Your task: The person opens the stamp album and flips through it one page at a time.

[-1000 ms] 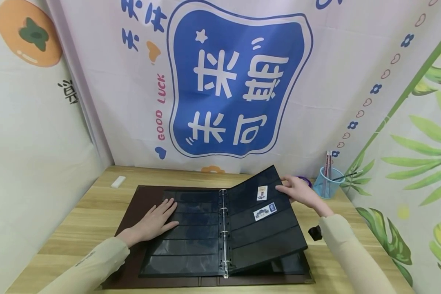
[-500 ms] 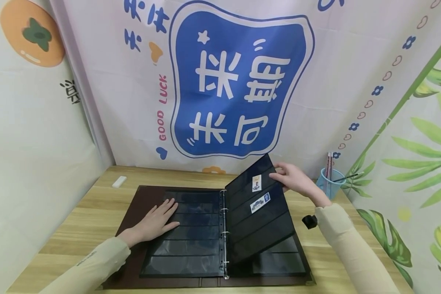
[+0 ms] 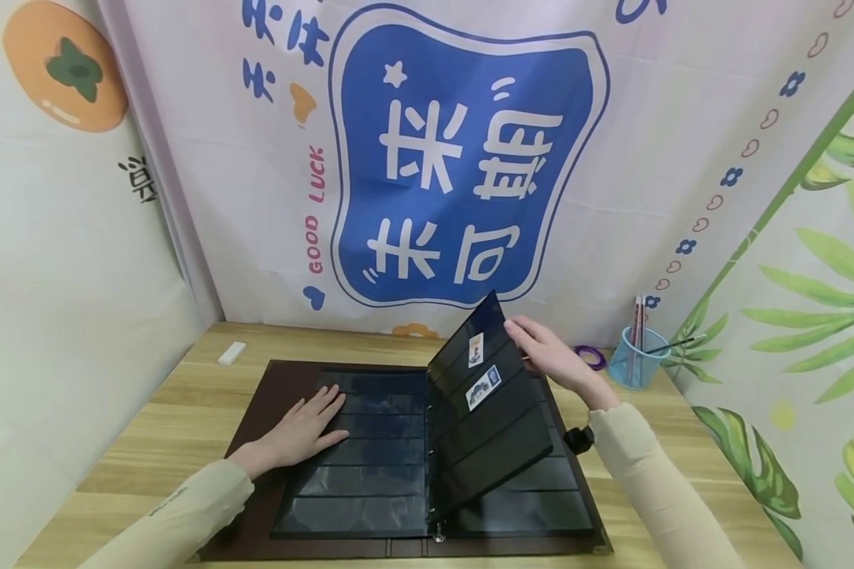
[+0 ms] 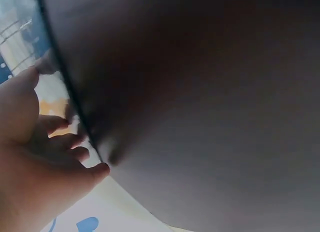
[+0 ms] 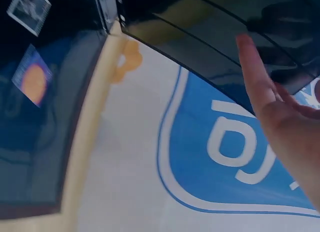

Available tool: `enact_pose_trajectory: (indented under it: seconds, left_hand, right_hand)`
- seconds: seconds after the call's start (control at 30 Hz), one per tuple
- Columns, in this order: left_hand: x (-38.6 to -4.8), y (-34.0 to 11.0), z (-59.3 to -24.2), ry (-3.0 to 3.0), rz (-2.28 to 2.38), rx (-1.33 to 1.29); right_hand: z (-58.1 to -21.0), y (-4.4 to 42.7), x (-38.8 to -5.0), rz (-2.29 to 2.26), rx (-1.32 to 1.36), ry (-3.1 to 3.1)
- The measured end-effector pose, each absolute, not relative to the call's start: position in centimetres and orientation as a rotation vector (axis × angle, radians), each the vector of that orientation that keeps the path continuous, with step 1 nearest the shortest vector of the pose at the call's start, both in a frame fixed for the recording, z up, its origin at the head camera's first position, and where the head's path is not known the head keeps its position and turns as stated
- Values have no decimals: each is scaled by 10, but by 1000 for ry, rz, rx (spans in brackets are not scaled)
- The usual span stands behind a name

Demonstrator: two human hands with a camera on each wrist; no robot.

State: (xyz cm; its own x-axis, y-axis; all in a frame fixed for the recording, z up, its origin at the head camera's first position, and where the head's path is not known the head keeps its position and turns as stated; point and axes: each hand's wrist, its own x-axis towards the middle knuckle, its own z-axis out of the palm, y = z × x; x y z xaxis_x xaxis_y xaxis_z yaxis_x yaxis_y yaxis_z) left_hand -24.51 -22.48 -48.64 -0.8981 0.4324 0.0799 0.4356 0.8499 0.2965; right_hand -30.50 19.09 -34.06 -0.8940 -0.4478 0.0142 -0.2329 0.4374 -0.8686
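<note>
An open stamp album (image 3: 259,411) with a dark brown cover and black strip-pocket pages lies on the table. My left hand (image 3: 299,431) rests with fingers spread on its left-hand page (image 3: 370,474). With my right hand (image 3: 551,356) I pinch the outer edge of a lifted black page (image 3: 498,427), which stands tilted above the right-hand side. Two stamps show on that page, a small one (image 3: 476,350) above a wider blue-and-white one (image 3: 483,387). In the right wrist view, a finger (image 5: 255,72) lies against the page; part of that hand is out of frame. Below it lies another black page (image 3: 534,506).
A blue mesh pen cup (image 3: 629,363) holding pencils stands at the back right. Beside it lies a purple tape roll (image 3: 591,357). A white eraser-like block (image 3: 232,352) sits at the back left. A printed cloth (image 3: 256,237) hangs behind the table.
My right hand has moved left, swinging the page with the two stamps up and toward the rings. More of the page beneath is uncovered. My left hand stays in place.
</note>
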Motion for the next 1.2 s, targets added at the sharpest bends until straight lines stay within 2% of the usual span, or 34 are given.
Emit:
enact_pose_trajectory:
  seconds: [0.27,0.5,0.8,0.97,1.2]
  left_hand:
    - [-265,-201,-457,-2988,-733,-805]
    - [-288,-132,-397,-2942,-1061,-867]
    - [-294,-51,-322,-2845,-1383,-799]
    - [-291,-41,-310,-2840,-1366,-789]
    - [-288,-65,-313,-2728,-1639,-724]
  right_hand:
    - [-382,191,-283,-1690,-786,2299]
    - [-405,180,-280,-1873,-919,2163]
    - [-405,174,-277,-1892,-884,2171]
    - [-400,168,-275,-1802,-890,2172]
    - [-401,167,-278,-1780,-1063,2034]
